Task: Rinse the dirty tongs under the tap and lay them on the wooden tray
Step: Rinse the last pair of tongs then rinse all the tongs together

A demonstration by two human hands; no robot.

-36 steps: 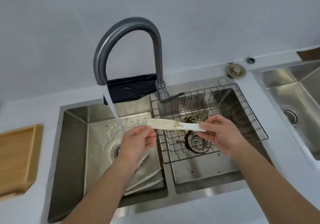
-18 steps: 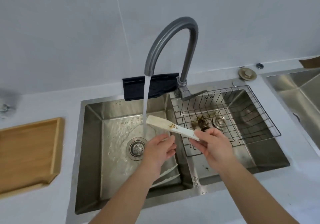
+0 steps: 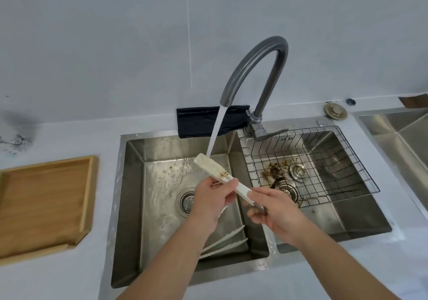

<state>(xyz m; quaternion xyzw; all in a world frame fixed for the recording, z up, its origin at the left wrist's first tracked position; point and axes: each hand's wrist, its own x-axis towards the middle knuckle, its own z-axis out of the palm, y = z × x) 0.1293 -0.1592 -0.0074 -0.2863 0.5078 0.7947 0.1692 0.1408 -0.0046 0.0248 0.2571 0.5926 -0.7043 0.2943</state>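
White tongs (image 3: 212, 166) with brown stains slant over the left sink basin (image 3: 157, 184), their far tip under the running water (image 3: 215, 130) from the grey curved tap (image 3: 254, 63). My right hand (image 3: 275, 209) grips their near end. My left hand (image 3: 213, 200) touches the stained middle with thumb and fingers. The wooden tray (image 3: 41, 202) lies on the counter left of the sink, with nothing on it.
More white tongs (image 3: 222, 241) lie in the left basin near its front wall. A wire rack (image 3: 324, 160) sits in the right basin over brown food scraps. A dark cloth (image 3: 199, 121) hangs behind the sink. Another steel basin (image 3: 403, 133) is at the far right.
The tongs have moved left and tilted so their tip is in the water stream. My left hand slid up onto the stained middle. The view shifted left, showing more of the tray.
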